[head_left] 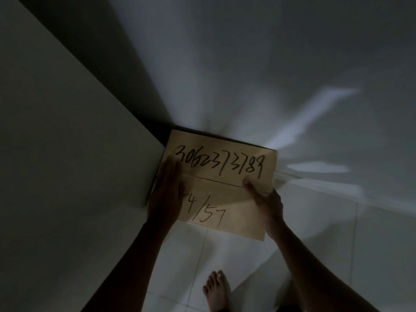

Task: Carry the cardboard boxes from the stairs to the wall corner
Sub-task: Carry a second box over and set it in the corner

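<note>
A brown cardboard box [222, 188] with black handwritten numbers on its top flaps sits low in the corner where two walls meet. My left hand [165, 194] grips its left side, pressed close to the left wall. On the right edge my right hand [266, 204] holds the box, thumb on the top flap. Whether the box rests on the floor or hangs just above it, I cannot tell.
A pale wall [67, 143] rises on the left and another wall [292, 75] stands behind the box, streaked with light. The white tiled floor [337, 244] lies below. My bare foot [216, 289] stands on the tiles near the bottom edge.
</note>
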### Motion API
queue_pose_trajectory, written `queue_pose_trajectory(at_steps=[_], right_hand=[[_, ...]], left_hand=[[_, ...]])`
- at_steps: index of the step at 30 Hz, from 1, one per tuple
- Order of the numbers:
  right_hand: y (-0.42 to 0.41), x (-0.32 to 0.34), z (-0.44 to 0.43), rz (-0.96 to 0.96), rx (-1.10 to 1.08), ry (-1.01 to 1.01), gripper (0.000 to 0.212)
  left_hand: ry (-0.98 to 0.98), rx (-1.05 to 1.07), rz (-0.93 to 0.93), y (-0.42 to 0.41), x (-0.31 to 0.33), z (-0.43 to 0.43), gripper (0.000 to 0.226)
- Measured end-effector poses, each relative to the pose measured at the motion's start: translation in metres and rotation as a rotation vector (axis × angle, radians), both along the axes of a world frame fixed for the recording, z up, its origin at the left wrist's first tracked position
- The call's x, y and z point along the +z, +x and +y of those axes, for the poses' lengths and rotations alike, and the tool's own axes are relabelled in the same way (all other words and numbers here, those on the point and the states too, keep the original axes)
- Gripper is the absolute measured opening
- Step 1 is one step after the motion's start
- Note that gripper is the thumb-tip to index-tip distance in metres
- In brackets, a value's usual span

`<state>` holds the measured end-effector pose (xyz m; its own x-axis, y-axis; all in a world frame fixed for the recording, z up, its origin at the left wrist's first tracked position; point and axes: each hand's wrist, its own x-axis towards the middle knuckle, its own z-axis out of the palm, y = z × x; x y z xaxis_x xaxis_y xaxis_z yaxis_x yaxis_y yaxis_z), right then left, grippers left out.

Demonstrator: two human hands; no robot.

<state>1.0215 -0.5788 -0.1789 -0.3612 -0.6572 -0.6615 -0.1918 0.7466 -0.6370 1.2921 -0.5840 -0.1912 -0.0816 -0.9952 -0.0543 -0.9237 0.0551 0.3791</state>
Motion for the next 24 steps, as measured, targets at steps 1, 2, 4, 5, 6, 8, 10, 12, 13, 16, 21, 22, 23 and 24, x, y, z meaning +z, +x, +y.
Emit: queue_pose_trajectory(at_steps=[1, 2, 4, 5, 6, 8, 10, 12, 13, 16, 21, 22, 23, 24], right_hand=[[0.002, 0.0, 0.0, -0.002, -0.002, -0.002, 0.076], [0.004, 0.001, 0.0, -0.001, -0.006, -0.008, 0.075], [0.006, 0.002, -0.001, 0.001, -0.007, -0.014, 0.077], [0.006, 0.004, -0.001, -0.001, -0.01, -0.011, 0.079], [0.006, 0.004, -0.001, -0.001, -0.014, -0.01, 0.081], [0.006, 0.004, -0.003, -0.006, -0.012, -0.013, 0.089], [0.007, 0.005, -0.005, -0.016, 0.002, -0.015, 0.091], [0.007, 0.008, -0.007, -0.02, 0.018, -0.019, 0.087], [0.006, 0.009, -0.008, -0.023, 0.02, -0.015, 0.086], [0.004, 0.009, -0.012, 0.003, 0.058, -0.005, 0.087], [-0.004, 0.012, -0.011, 0.057, 0.138, 0.019, 0.088], [-0.006, 0.016, -0.01, 0.078, 0.151, 0.026, 0.09], [-0.007, 0.023, -0.008, 0.108, 0.167, 0.025, 0.092], [-0.009, 0.034, -0.005, 0.148, 0.188, 0.012, 0.092]], left_hand=[[0.008, -0.012, -0.014, 0.002, 0.0, 0.0, 0.061], [0.019, -0.026, -0.025, 0.004, 0.0, -0.001, 0.062], [0.028, -0.044, -0.043, 0.006, 0.001, -0.002, 0.062], [0.025, -0.048, -0.05, 0.006, 0.003, -0.002, 0.062], [0.021, -0.054, -0.055, 0.006, 0.003, -0.002, 0.062], [0.044, -0.058, -0.069, 0.006, 0.002, -0.004, 0.062], [0.086, -0.068, -0.091, 0.007, 0.001, -0.009, 0.064], [0.128, -0.085, -0.101, 0.008, 0.002, -0.019, 0.067], [0.152, -0.091, -0.102, 0.009, 0.004, -0.023, 0.069], [0.182, -0.109, -0.117, 0.009, 0.007, -0.031, 0.081], [0.253, -0.112, -0.117, 0.005, 0.012, -0.031, 0.086], [0.261, -0.112, -0.126, 0.004, 0.016, -0.031, 0.084], [0.263, -0.092, -0.13, 0.002, 0.023, -0.032, 0.079], [0.278, -0.055, -0.124, -0.002, 0.033, -0.031, 0.079]])
